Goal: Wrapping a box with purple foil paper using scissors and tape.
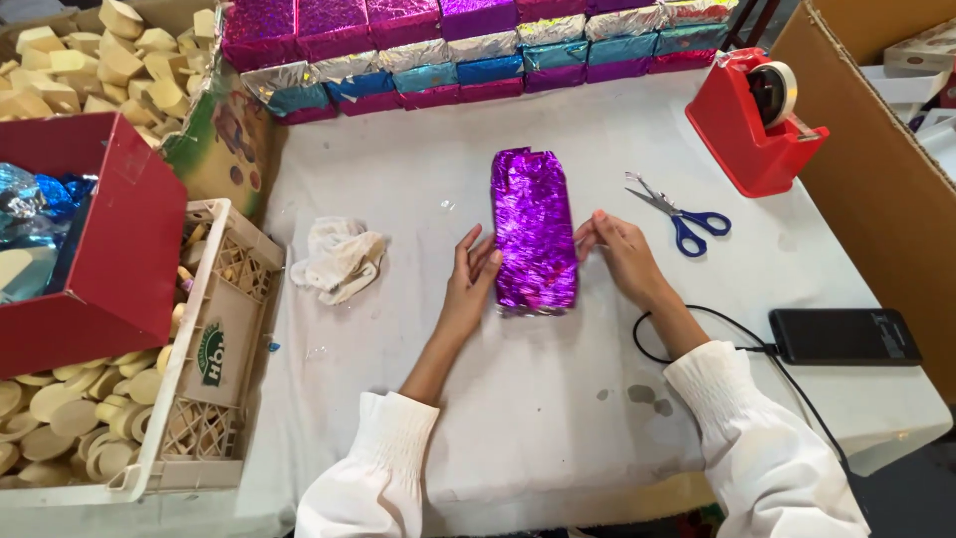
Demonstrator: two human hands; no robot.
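Far left: a red box [110, 249] sits tilted over a white plastic crate [214, 329], with pale foam or wooden pieces [60, 408] heaped under it and more of them [100, 50] at the far left corner.

On the white-covered table [518, 418], left of centre, a crumpled white cloth [339, 259] lies well apart from your hands.

Your left hand [470, 279] is open, fingers extended, and its fingertips press the left long side of the purple foil-wrapped block [534, 231].

The block lies flat at the middle of the table, long axis running near to far, between your two hands.

Your right hand [622, 254] is also open rather than clenched; its fingertips touch the block's right long side near the middle. Neither hand lifts the block.

Far edge of the table: rows of wrapped blocks [448, 50] in purple, silver, blue and pink foil, stacked side by side.

Right of your right hand, blue-handled scissors [677, 214] lie on the table, slightly parted. Farther right and far, a red tape dispenser [752, 125] holds a roll of tape. Near right, a black phone [844, 337] lies flat with a black cable [697, 329] plugged in, beside a cardboard wall [876, 199].
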